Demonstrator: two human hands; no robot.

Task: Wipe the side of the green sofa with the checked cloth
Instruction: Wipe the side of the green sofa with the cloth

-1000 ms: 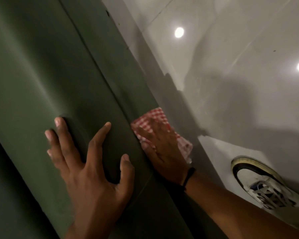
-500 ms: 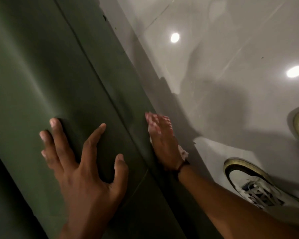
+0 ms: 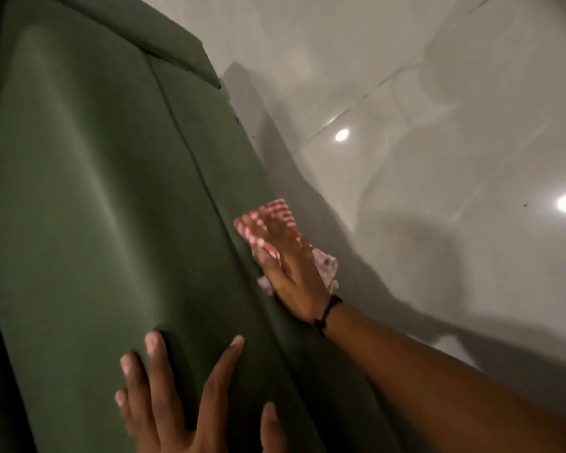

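The right hand (image 3: 291, 273) lies flat, fingers extended, pressing the red-and-white checked cloth (image 3: 276, 217) against the side of the green sofa (image 3: 95, 207), just beside a seam. A black band (image 3: 327, 310) circles its wrist. The left hand (image 3: 177, 397) rests open and empty, fingers spread, on the sofa's top. Glossy pale floor tiles (image 3: 438, 142) lie beyond.
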